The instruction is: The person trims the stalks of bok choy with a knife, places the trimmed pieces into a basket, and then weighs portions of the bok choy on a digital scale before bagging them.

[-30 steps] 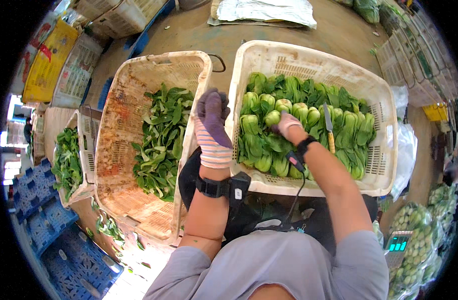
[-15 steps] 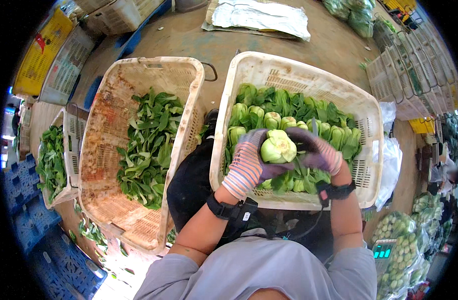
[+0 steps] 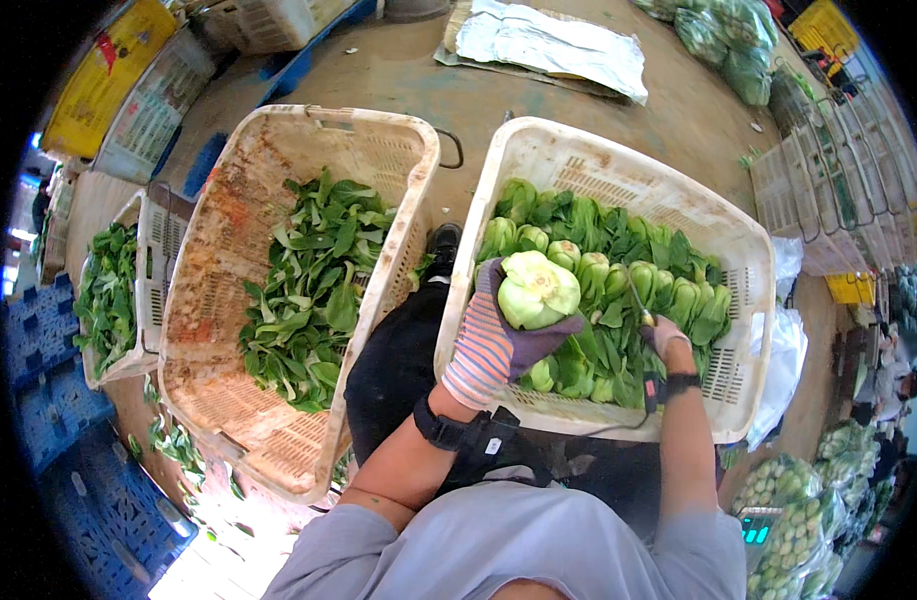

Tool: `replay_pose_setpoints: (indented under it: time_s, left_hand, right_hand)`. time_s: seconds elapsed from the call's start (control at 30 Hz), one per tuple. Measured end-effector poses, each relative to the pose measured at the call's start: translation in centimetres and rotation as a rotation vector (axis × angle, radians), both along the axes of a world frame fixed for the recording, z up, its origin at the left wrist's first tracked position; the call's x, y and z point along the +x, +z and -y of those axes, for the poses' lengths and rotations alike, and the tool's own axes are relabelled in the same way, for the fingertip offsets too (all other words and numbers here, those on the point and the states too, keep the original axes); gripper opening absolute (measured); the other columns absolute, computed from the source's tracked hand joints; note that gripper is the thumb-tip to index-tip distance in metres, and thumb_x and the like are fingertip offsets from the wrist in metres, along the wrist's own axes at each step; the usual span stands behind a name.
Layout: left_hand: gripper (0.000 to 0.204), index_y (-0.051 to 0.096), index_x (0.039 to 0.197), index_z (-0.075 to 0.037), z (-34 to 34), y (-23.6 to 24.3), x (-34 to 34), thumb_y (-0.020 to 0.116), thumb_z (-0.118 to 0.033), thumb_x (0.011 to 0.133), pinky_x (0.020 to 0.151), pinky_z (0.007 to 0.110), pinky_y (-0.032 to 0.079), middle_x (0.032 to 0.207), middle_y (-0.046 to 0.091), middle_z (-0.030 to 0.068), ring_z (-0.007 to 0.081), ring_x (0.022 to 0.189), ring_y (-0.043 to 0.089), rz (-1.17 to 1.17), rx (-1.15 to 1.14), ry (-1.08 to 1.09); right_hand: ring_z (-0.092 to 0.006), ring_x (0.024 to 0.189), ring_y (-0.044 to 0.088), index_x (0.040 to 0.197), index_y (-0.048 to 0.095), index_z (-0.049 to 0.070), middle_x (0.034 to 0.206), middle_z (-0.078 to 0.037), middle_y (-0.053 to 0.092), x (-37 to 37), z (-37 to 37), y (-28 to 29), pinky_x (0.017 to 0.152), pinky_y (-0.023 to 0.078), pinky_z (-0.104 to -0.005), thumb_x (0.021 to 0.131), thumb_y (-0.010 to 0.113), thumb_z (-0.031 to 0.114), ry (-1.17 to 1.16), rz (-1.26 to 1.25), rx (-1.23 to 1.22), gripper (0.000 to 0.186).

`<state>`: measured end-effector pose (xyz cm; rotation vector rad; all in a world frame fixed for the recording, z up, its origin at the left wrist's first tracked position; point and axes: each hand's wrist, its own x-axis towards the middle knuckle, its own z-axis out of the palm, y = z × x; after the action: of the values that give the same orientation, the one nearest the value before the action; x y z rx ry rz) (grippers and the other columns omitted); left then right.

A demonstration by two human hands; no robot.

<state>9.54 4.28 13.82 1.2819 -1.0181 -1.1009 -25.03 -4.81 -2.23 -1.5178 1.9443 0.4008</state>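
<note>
My left hand [image 3: 499,330], in a striped glove with a purple palm, is wrapped round a pale green bok choy [image 3: 539,290], its root end turned up toward me. A small knife [image 3: 648,318] is gripped in my gloved right hand [image 3: 667,338], its thin blade pointing away over the vegetables. Both hands are above a white plastic crate [image 3: 609,155], where several bok choy [image 3: 592,270] lie in rows with leaves between them. Dark wristbands sit on both wrists.
Loose green leaves [image 3: 324,290] lie in a stained crate [image 3: 214,300] to my left. Beyond it stands a smaller crate of greens [image 3: 114,300] beside blue pallets [image 3: 69,400]. Stacked crates [image 3: 819,180] and bagged vegetables [image 3: 789,490] are at the right. White sheeting [image 3: 549,45] lies ahead.
My right hand has moved away from the bok choy, down and to the right with the knife. My left hand still holds the bok choy. The view has shifted slightly.
</note>
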Motion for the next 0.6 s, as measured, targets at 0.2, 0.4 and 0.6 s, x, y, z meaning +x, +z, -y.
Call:
replay_pose_setpoints:
  time_s: [0.2,0.4,0.6]
  left_hand:
    - [0.081,0.038,0.121,-0.005,-1.1,1.2,3.5,0.087,-0.013,0.057,0.083,0.031,0.050,0.104,0.056,0.0073,0.0157,0.094,0.057,0.180,-0.079,0.012]
    - [0.071,0.045,0.112,-0.003,-3.3,1.7,9.2,0.086,-0.016,0.055,0.081,0.032,0.049,0.101,0.059,0.0096,0.0186,0.092,0.058,0.522,-0.088,0.251]
    - [0.069,0.046,0.108,-0.002,-1.3,-5.6,11.0,0.084,-0.017,0.052,0.078,0.032,0.048,0.099,0.057,0.0104,0.0208,0.089,0.058,-0.285,-0.100,0.381]
  right_hand:
    - [-0.0076,0.060,0.042,0.116,0.051,0.010,0.076,0.000,0.051,9.3,-2.5,12.2,0.052,0.039,-0.0243,0.086,0.056,0.013,-0.120,0.923,-0.401,0.030]
    - [-0.0320,0.078,0.062,0.104,0.058,0.010,0.087,-0.015,0.062,23.1,-5.2,23.6,0.068,0.049,-0.0359,0.071,0.068,0.012,0.708,0.855,-0.759,0.034]
    - [-0.0319,0.067,0.060,0.105,0.056,0.012,0.079,-0.012,0.060,30.1,-5.2,24.0,0.054,0.046,-0.0405,0.078,0.065,0.032,1.078,0.599,-0.731,0.035]
